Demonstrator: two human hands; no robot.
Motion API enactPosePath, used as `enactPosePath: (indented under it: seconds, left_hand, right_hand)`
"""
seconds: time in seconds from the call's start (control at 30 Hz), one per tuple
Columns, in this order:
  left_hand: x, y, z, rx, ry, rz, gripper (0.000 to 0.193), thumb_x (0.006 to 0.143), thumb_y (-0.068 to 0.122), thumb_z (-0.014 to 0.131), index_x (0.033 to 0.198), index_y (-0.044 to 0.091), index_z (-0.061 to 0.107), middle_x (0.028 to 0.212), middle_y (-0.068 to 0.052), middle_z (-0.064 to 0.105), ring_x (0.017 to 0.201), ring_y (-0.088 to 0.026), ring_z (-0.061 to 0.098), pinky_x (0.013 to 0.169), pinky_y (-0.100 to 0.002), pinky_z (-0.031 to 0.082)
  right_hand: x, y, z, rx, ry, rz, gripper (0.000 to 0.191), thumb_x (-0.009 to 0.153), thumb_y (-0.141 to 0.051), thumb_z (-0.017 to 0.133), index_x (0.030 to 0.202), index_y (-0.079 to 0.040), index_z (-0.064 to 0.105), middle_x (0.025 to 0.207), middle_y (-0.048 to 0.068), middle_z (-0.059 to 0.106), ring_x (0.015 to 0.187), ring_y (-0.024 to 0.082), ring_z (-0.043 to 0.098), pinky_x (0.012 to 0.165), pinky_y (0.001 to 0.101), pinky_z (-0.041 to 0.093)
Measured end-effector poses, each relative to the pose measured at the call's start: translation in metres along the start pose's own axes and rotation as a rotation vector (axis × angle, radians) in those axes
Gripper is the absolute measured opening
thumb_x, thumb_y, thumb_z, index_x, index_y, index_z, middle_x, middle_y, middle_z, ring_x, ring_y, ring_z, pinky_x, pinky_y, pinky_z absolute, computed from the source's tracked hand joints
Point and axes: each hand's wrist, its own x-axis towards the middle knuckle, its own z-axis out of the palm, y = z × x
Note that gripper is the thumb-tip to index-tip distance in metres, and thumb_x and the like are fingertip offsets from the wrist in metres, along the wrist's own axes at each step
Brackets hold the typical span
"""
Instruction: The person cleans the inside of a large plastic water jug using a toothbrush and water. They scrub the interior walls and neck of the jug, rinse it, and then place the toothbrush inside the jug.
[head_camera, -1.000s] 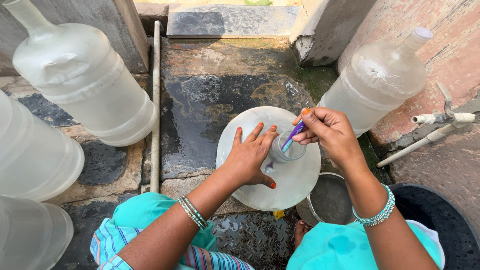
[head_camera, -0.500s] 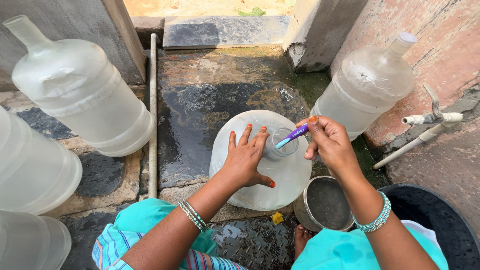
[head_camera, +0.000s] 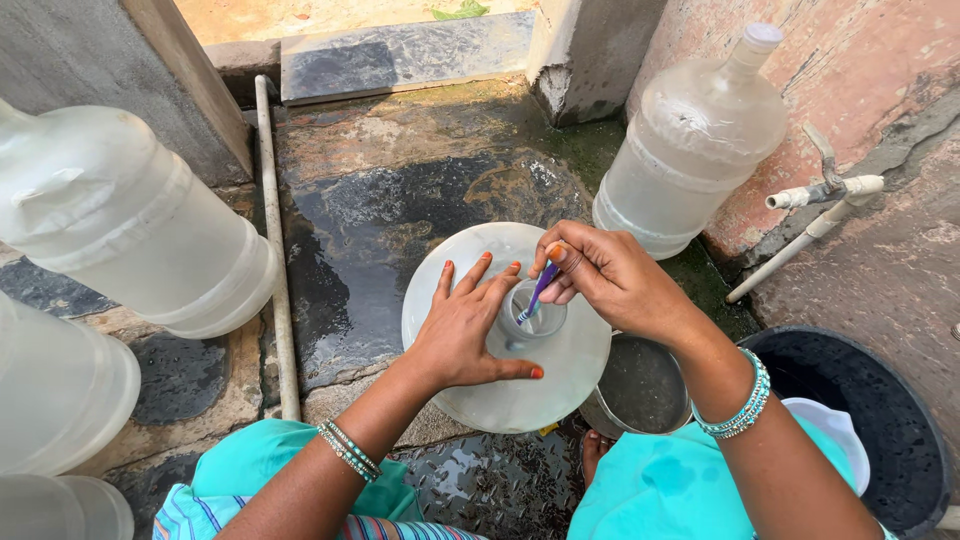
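A large clear plastic water jug (head_camera: 520, 385) stands upright below me on the wet stone floor, seen from above. My left hand (head_camera: 468, 328) lies flat on its shoulder, fingers spread beside the open neck (head_camera: 533, 322). My right hand (head_camera: 610, 278) pinches a purple toothbrush (head_camera: 538, 290) whose head points down into the neck opening.
Other clear jugs stand around: one (head_camera: 700, 150) at the back right by a pink wall, one (head_camera: 130, 225) at the left, more at the far left edge. A steel pot (head_camera: 635, 385) and a black tub (head_camera: 880, 420) sit at the right, with a white tap pipe (head_camera: 815, 215) above.
The right hand has tipped the toothbrush from lying across the neck to pointing down into the opening. The left hand stays on the jug's shoulder.
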Motion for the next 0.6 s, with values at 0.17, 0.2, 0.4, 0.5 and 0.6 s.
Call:
enactPosePath:
  seconds: [0.17, 0.2, 0.4, 0.5, 0.6]
  left_hand:
    - [0.010, -0.010, 0.022, -0.168, 0.481, -0.031, 0.084, 0.076, 0.044, 0.086, 0.134, -0.003, 0.050, 0.123, -0.023, 0.065, 0.120, -0.041, 0.062, 0.119, -0.061, 0.033]
    - [0.012, -0.014, 0.023, -0.183, 0.475, -0.010, 0.080, 0.077, 0.041, 0.085, 0.134, -0.003, 0.050, 0.121, -0.023, 0.065, 0.117, -0.041, 0.063, 0.111, -0.056, 0.039]
    - [0.018, -0.026, 0.003, -0.268, 0.373, 0.091, 0.072, 0.079, 0.036, 0.085, 0.133, 0.002, 0.052, 0.117, -0.021, 0.068, 0.109, -0.040, 0.067, 0.090, -0.045, 0.053]
    - [0.016, -0.031, -0.019, -0.302, 0.232, 0.169, 0.073, 0.076, 0.032, 0.086, 0.135, 0.006, 0.052, 0.119, -0.019, 0.069, 0.112, -0.040, 0.067, 0.091, -0.045, 0.054]
    - [0.010, -0.031, -0.031, -0.330, 0.074, 0.206, 0.077, 0.074, 0.028, 0.087, 0.138, 0.007, 0.051, 0.119, -0.018, 0.070, 0.113, -0.039, 0.067, 0.092, -0.045, 0.053]
  right_hand:
    - [0.005, 0.008, 0.023, 0.240, 0.008, -0.136, 0.030, 0.105, -0.025, 0.054, 0.117, 0.002, 0.061, 0.109, 0.005, 0.069, 0.098, 0.012, 0.073, 0.085, 0.0299, 0.063]
    - [0.006, 0.009, 0.029, 0.234, 0.023, -0.187, 0.031, 0.104, -0.024, 0.058, 0.119, 0.003, 0.058, 0.114, 0.006, 0.066, 0.101, 0.013, 0.072, 0.086, 0.0302, 0.061]
    - [0.017, 0.012, 0.036, 0.247, 0.178, -0.088, 0.031, 0.103, -0.029, 0.060, 0.113, 0.001, 0.064, 0.103, 0.005, 0.073, 0.086, 0.009, 0.074, 0.073, 0.0258, 0.064]
    - [0.019, 0.012, 0.028, 0.096, 0.141, 0.058, 0.032, 0.102, -0.032, 0.060, 0.110, -0.003, 0.072, 0.090, 0.004, 0.073, 0.068, 0.009, 0.070, 0.059, 0.0231, 0.056]
    - [0.017, 0.008, 0.023, -0.029, 0.066, 0.080, 0.031, 0.099, -0.032, 0.062, 0.107, -0.005, 0.076, 0.084, 0.003, 0.074, 0.060, 0.009, 0.064, 0.054, 0.0235, 0.051]
